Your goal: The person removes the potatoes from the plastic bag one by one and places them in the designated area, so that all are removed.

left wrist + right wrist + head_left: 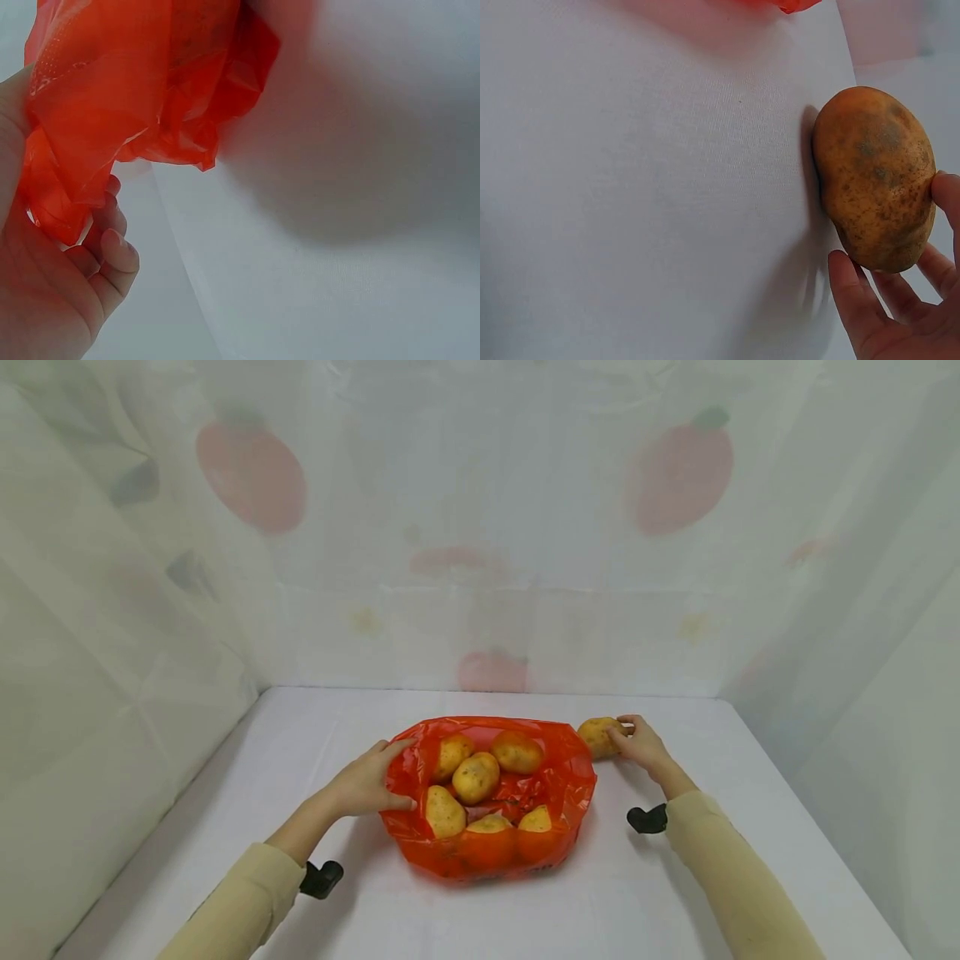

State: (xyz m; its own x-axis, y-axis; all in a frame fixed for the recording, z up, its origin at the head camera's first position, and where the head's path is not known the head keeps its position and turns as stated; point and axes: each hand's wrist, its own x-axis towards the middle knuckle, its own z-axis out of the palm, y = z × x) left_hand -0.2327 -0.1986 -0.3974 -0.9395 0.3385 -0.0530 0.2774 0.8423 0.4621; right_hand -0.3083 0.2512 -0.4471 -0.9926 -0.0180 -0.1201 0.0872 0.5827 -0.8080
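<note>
A red plastic bag (480,858) stands with its mouth open around several yellow potatoes (476,778). On its left side, my left hand (367,783) holds the rim between thumb and fingers. The left wrist view has the crumpled bag film (127,82) passing between the thumb and the curled fingers. Just past the bag's right back corner, my right hand (643,747) grips a single potato (874,180), which is at the table surface. Thumb and fingertips meet this potato at one end, and its skin has dark patches.
A white cloth covers the table (465,922). Pale curtains with faded fruit prints (480,527) rise behind it and at both sides. Black wrist-worn pieces (321,880) stick out below both sleeves.
</note>
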